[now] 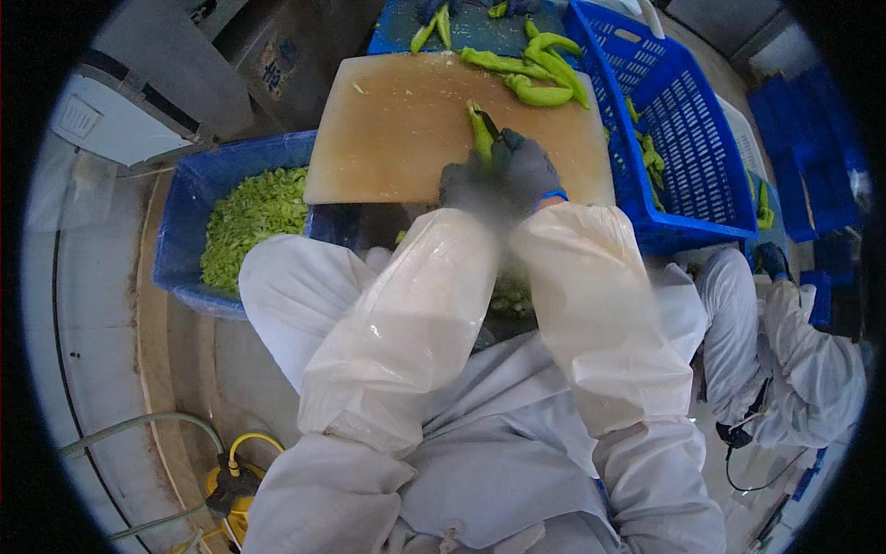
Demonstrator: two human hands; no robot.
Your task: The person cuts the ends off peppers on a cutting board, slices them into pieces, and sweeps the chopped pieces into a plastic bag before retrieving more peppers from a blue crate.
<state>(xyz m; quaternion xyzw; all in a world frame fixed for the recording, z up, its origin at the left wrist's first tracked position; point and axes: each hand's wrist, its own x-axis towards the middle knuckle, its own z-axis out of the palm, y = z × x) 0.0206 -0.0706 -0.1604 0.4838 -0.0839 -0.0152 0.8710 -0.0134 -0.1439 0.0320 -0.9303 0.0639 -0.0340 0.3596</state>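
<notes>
Projecting from between the gloved hands, one long green pepper (481, 138) points away from the body, above the right-of-centre part of a pale, brown-stained cutting board (397, 125). Left hand (458, 187): at the pepper's near end, fingers appearing curled in against it; outline partly lost in blur. Right hand (531, 169): just beside the left, fingers bent inward. A dark sliver lies along the pepper's right side; cannot tell whether it is a blade, nor what the right fingers pinch. Both gloves dark; a blue band shows at the right wrist. Glossy pale sleeves (397, 342) cover the forearms.

Far right corner of board: several loose peppers (538, 95), whole, overlapping. Against the board's right side, a perforated blue crate (688, 166) with more peppers (653, 164) inside. Left of the board, a blue tub (175, 222) holding a heap of chopped green pieces (251, 226). Beyond the far edge, a blue board (472, 32) with another person's dark gloves (429, 9) at its rim, green pepper pieces (424, 35) below them. Right margin: a co-worker (808, 374) in pale clothing. Lower left: a yellow object (242, 508) near a greenish hose (138, 424).
</notes>
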